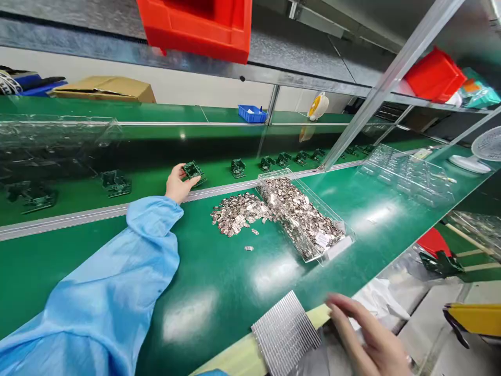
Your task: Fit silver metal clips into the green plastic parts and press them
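Observation:
My left hand (179, 184), in a light blue sleeve, is closed on a small green circuit board assembly (194, 172) over the far green strip. Nearer to me, my right hand (368, 337) is blurred, its fingers stretched out and apart with nothing visible in them. Just left of it a silver ribbed metal block (287, 334) lies at the table's front edge. Small flat silver metal pieces (239, 213) are heaped on the green table (219, 271). More of them fill a clear plastic tray (326, 256) beside the heap.
Several similar board assemblies (237, 167) stand in a row along the far strip. Clear blister trays (410, 177) lie at the right. A red bin (199, 31) sits on the overhead shelf, and a metal post (391, 78) rises at the right. A white fan (487, 143) stands far right.

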{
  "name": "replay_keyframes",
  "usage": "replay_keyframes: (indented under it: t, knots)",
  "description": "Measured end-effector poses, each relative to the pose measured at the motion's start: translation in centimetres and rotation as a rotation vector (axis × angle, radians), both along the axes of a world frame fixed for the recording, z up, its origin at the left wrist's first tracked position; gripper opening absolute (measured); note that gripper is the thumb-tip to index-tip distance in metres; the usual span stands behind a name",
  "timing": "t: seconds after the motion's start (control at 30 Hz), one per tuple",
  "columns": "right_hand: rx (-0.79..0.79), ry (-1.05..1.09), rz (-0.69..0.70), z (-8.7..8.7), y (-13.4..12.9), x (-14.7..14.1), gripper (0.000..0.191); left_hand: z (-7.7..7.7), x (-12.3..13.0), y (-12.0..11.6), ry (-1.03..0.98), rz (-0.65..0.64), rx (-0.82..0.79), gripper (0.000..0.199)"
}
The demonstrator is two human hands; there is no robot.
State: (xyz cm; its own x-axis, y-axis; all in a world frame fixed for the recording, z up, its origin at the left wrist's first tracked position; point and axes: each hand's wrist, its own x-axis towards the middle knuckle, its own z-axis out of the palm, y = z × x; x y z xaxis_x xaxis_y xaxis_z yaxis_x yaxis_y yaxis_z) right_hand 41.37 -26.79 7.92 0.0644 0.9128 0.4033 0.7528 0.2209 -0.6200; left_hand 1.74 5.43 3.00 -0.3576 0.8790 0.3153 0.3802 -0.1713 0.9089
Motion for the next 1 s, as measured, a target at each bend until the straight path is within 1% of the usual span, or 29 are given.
replay_keyframes:
  t: [0.07, 0.1, 0.13, 0.2, 0.23, 0.3, 0.37, 0.4, 0.47, 0.53, 0.6, 0.63, 0.67, 0.73, 0.8, 0.87, 0.93, 1.0]
  knots:
    - [-0.069, -0.05, 0.226, -0.4, 5.0, -3.2, 0.019, -1.2, -0.3, 2.3, 0.016, 0.031, -0.034, 0.068]
    - [-0.105, -0.076, 0.281, -0.8, 7.7, -4.7, 0.02, -1.6, -0.1, 3.3, 0.029, 0.027, -0.046, 0.069]
    - [-0.106, -0.107, 0.314, -1.4, 10.2, -6.0, 0.02, -1.9, 0.3, 4.0, 0.046, 0.013, -0.054, 0.07]
    - [-0.109, -0.187, 0.3, -2.8, 14.5, -7.8, 0.016, -2.2, 1.1, 4.6, 0.092, -0.016, -0.048, 0.076]
    - [-0.1, -0.23, 0.28, -3.5, 16.1, -8.2, 0.013, -2.2, 1.4, 4.4, 0.122, -0.019, -0.031, 0.078]
    - [-0.083, -0.285, 0.26, -4.7, 18.5, -8.5, 0.008, -2.0, 1.2, 3.0, 0.194, 0.001, 0.024, 0.079]
    - [-0.12, -0.33, 0.282, -5.4, 19.9, -8.2, 0.01, -1.9, -0.2, 0.6, 0.281, 0.031, 0.083, 0.072]
    - [-0.172, -0.376, 0.301, -5.6, 20.4, -8.0, 0.013, -1.8, -1.3, -0.7, 0.34, 0.057, 0.122, 0.066]
    - [-0.274, -0.504, 0.34, -5.6, 21.3, -7.9, 0.015, -1.5, -4.2, -3.3, 0.467, 0.172, 0.2, 0.058]
    - [-0.352, -0.668, 0.371, -5.2, 21.7, -8.2, 0.014, -1.3, -7.8, -5.2, 0.553, 0.369, 0.231, 0.057]
    - [-0.411, -0.816, 0.376, -4.5, 21.6, -9.0, 0.014, -1.2, -11.3, -6.0, 0.535, 0.571, 0.182, 0.064]
    - [-0.435, -0.865, 0.372, -4.2, 21.5, -9.4, 0.014, -1.2, -12.8, -6.0, 0.485, 0.629, 0.132, 0.071]
    - [-0.452, -0.891, 0.362, -4.0, 21.4, -9.8, 0.014, -1.2, -14.1, -5.6, 0.424, 0.651, 0.077, 0.077]
    - [-0.447, -0.879, 0.335, -3.7, 21.2, -10.2, 0.015, -1.2, -15.8, -4.6, 0.309, 0.615, -0.018, 0.081]
    - [-0.393, -0.794, 0.313, -3.7, 20.8, -9.9, 0.016, -1.0, -16.3, -3.7, 0.255, 0.541, -0.064, 0.071]
    - [-0.337, -0.638, 0.307, -3.5, 19.9, -9.0, 0.016, -0.6, -15.7, -3.7, 0.256, 0.513, -0.047, 0.06]
    - [-0.323, -0.411, 0.334, -2.8, 18.2, -7.9, 0.013, -0.3, -14.1, -4.8, 0.259, 0.504, -0.009, 0.056]
    - [-0.336, -0.196, 0.377, -1.4, 15.7, -7.0, 0.011, -0.4, -11.4, -7.1, 0.263, 0.467, 0.025, 0.057]
